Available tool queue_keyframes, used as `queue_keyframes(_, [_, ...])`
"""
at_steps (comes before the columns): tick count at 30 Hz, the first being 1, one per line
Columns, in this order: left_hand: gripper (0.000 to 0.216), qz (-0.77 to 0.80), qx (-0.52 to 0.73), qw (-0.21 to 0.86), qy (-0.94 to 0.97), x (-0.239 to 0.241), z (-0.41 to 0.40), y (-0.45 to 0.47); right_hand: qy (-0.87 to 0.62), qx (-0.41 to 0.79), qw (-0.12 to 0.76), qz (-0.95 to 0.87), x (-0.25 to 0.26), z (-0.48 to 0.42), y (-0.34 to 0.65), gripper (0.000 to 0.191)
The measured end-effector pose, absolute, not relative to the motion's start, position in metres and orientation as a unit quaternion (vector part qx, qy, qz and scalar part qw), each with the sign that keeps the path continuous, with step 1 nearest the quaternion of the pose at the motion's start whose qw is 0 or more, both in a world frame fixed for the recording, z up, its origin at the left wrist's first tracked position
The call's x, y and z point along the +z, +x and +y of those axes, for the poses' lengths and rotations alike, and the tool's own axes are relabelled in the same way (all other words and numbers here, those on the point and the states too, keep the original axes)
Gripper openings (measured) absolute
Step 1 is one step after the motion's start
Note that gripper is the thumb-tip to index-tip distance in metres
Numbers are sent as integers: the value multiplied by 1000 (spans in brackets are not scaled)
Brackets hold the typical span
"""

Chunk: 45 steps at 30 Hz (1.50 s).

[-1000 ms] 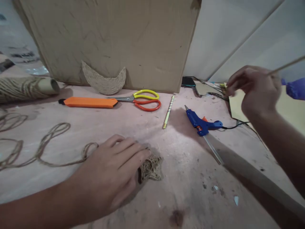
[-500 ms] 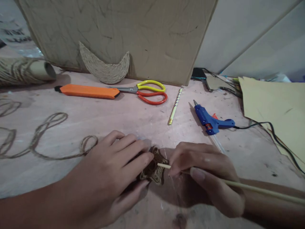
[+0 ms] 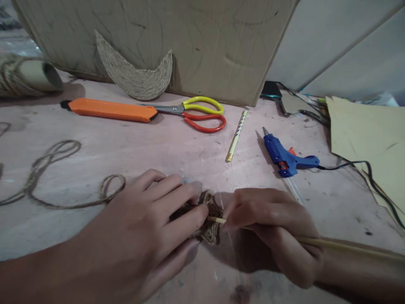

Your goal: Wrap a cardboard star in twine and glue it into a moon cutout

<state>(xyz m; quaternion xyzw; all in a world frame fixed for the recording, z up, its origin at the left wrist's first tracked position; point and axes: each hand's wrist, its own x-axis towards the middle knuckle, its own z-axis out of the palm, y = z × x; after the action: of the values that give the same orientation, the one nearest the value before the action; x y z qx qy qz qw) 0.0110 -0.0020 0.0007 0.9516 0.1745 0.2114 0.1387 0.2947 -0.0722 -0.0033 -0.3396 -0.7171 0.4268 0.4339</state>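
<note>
My left hand [image 3: 148, 228] lies over a small piece of coiled jute twine [image 3: 210, 219] on the wooden table [image 3: 177, 156], fingers pressing it down. Pinched in my right hand [image 3: 272, 228] is a thin wooden stick [image 3: 348, 247]; its tip touches the twine piece beside my left fingertips. The stick runs off to the right edge of the view.
A blue glue gun [image 3: 283, 154] with a black cord lies right of centre. Behind are a pencil [image 3: 236, 135], scissors [image 3: 198, 114], an orange utility knife [image 3: 110, 110], a twine crescent [image 3: 133, 74] against a cardboard box [image 3: 190, 38], loose twine [image 3: 57, 169] at left, yellow paper [image 3: 367, 139] at right.
My right hand came down from the back right with the stick and brought its tip to the twine piece. My left hand stayed pressed on it.
</note>
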Motion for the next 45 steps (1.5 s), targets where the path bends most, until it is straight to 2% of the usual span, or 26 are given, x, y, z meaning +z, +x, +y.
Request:
queue_keyframes(5, [18,171,204,142,953,1,-2,11,-335,426,411,-733,-2,-72,297,34])
queue_keyframes(13, [17,176,201,142,953,1,-2,9,-336,408,427,-734,-4,-70,297,32])
queue_keyframes(24, [18,157,171,107,967,3,1,10,-347,425,420,-723,-3,-70,301,39])
queue_keyframes(32, [12,157,163,113,967,2,1,10,-348,417,397,-740,1,-71,303,35])
queue_keyframes(35, [13,155,164,112,968,4,1,11,-351,407,418,-733,-1,-71,301,35])
queue_keyframes(39, [26,154,175,113,966,4,3,9,-359,406,438,-717,0,-74,301,34])
queue_keyframes(43, [26,156,189,121,962,3,5,7,-365,392,472,-700,3,-76,301,29])
queue_keyframes(45, [28,151,195,121,962,2,5,7,-368,396,460,-704,4,-76,300,29])
